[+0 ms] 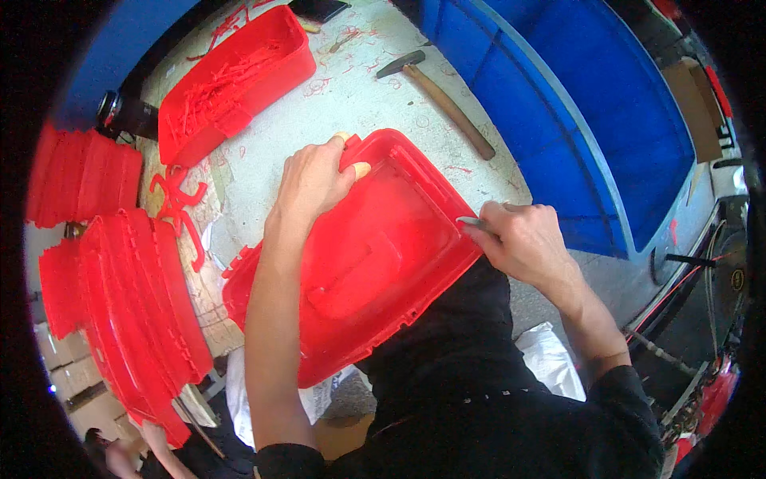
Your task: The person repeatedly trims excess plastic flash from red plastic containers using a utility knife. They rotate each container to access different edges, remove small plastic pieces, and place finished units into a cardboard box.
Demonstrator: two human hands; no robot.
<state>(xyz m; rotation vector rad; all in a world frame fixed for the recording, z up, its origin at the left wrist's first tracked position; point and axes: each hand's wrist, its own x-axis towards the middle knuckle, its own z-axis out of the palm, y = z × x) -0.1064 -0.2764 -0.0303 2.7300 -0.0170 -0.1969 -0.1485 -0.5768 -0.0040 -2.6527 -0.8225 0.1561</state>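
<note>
One pale counter, curving from the top of the view down the left side. To the right of it, a deep blue bin with an open top. At the left, a tall stack of nested red trays. In the middle, a single red tray, slanted, its upper-left part over the counter and its near edge over the dark-clothed lap. Farther up the counter, a narrower red container, heaped with red scraps. Right of that container, a hammer with a wooden handle, lying flat. Left grip, pale covers on the fingertips, pinched onto the tray's far rim. Right grip, closed around a small bladed tool, tip at the tray's right-hand rim; contact there hard to tell.
</note>
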